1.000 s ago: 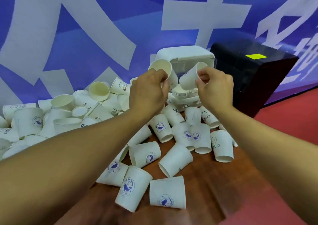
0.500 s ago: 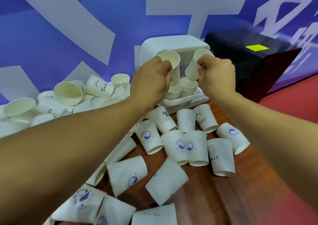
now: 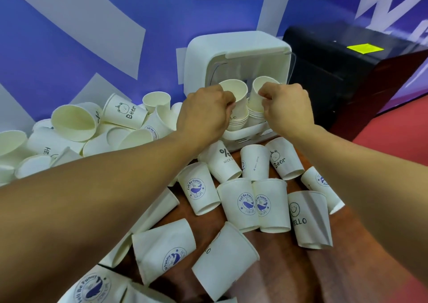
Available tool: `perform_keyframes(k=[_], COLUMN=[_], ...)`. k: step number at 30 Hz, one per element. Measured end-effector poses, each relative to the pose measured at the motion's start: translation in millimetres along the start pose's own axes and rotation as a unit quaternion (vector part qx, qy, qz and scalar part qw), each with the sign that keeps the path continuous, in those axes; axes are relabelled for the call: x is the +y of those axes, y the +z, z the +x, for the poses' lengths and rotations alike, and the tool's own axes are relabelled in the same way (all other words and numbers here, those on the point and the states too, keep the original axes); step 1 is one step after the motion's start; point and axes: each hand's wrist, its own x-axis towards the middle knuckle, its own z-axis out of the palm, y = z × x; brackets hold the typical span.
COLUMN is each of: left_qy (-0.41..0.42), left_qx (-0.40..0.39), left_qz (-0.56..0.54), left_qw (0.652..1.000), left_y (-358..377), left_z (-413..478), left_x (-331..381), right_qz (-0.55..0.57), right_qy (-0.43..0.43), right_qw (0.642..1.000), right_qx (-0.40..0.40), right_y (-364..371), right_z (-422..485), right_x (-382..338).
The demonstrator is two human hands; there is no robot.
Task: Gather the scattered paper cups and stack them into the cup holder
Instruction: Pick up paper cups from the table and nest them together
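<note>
While each hand grips one paper cup, both cups sit mouth up in the open front of the white cup holder [image 3: 231, 48]. The left hand [image 3: 206, 110] has its fingers curled round the side of the left cup [image 3: 235, 94], whose lower part meets the left stack [image 3: 238, 122] standing in the holder's tray. The right hand [image 3: 287, 108] pinches the wall of the right cup [image 3: 259, 89], which leans a little toward its neighbour above the right stack [image 3: 256, 115]. The two held cups are just beside each other.

In front of the holder, loose cups lie on their sides on the brown worktop [image 3: 289, 268]: a "%" cup [image 3: 223, 161] nearest the tray, a "Bear" cup [image 3: 283, 159] beside it, two whale-print cups [image 3: 245, 203] touching side by side, and a creased "HELLO" cup [image 3: 308, 219]. More whale-print ones lie nearer the camera.

Left of the holder, a heap of cups [image 3: 74, 122] rests against the blue-and-white banner [image 3: 92, 36], several with their mouths facing the camera. Right of the holder stands a black box [image 3: 347, 71] with a yellow label [image 3: 363, 48] on top, and red floor [image 3: 398, 136] shows past it.
</note>
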Motion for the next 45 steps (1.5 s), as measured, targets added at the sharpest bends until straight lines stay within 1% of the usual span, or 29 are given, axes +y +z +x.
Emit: perform_keyframes(k=[6, 10, 15, 21, 33, 39, 45], left_qy=[-0.011, 0.0, -0.011, -0.005, -0.023, -0.007, 0.0], left_qx=[-0.032, -0.057, -0.084, -0.126, -0.147, -0.165, -0.17], left_qz=[0.014, 0.021, 0.009, 0.033, 0.038, 0.062, 0.069], left_qw=[0.999, 0.998, 0.996, 0.991, 0.988, 0.984, 0.983], left_y=[9.2, 14.5, 18.2, 24.3, 24.8, 26.7, 26.0], left_z=[2.8, 6.1, 10.7, 0.9, 6.1, 11.2, 13.7], left_x=[-3.1, -1.0, -0.4, -2.7, 5.8, 8.8, 8.5], right_qz=[-0.026, -0.033, -0.024, -0.029, -0.005, -0.001, -0.014], right_qy=[-0.019, -0.028, -0.035, -0.039, -0.007, -0.007, -0.019], right_qw=[0.999, 0.999, 0.998, 0.997, 0.998, 0.997, 0.996], right_qx=[-0.011, -0.027, -0.048, -0.058, -0.056, -0.081, -0.081], right_y=[6.3, 8.8, 12.3, 20.4, 40.4, 38.0, 34.0], right_z=[0.4, -0.1, -1.8, -0.7, -2.2, -1.1, -1.2], right_x=[3.3, 4.4, 4.7, 9.7, 16.5, 12.4, 6.8])
